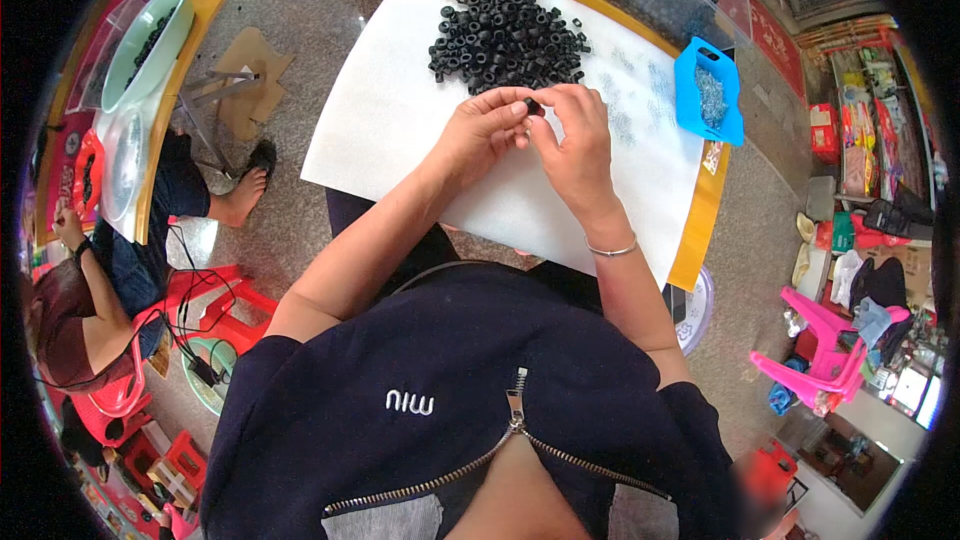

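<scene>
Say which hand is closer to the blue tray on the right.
Right. The right hand is over the white sheet, just left of the blue tray; the left hand is farther left, beyond the right hand.

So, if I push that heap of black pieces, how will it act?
The black heap would probably slump and spread rather than slide as one, since its pieces lie loosely on each other. Strays may roll on the white sheet, as many look round and ring-like. Each piece is likely light, being so small and apparently hollow.
</scene>
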`<state>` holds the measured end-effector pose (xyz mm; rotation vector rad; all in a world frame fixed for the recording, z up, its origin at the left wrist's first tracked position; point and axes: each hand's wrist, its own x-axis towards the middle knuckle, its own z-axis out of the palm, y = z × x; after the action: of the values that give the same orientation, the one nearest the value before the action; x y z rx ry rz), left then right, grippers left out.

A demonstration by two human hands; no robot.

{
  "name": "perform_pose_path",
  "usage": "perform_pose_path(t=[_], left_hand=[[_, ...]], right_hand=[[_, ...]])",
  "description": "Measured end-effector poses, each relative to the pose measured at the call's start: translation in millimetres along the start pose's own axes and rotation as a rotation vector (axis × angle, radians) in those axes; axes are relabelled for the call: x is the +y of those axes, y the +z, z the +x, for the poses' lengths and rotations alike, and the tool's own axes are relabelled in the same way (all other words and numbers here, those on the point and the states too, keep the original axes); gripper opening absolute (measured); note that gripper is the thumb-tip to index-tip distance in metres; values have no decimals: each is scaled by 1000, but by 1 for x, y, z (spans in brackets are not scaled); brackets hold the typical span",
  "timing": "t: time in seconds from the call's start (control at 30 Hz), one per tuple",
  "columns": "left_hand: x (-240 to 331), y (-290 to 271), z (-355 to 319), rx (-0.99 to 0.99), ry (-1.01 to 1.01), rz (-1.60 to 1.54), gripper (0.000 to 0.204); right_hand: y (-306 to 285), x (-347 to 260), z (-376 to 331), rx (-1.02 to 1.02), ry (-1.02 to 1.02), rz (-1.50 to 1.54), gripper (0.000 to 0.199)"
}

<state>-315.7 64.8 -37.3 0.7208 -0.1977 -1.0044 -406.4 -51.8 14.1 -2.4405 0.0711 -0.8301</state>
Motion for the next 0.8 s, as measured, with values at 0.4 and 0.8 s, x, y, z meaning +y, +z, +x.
perform_pose_path(t=[0.4, 0.8], left_hand=[[6, 3, -2, -92, -42, -104, 30], [2, -2, -1, -90, -38, -74, 29]], right_hand=[[-65, 49, -70, 158, 429, 2, 11], [-57, 66, -56, 171, 397, -81, 15]])
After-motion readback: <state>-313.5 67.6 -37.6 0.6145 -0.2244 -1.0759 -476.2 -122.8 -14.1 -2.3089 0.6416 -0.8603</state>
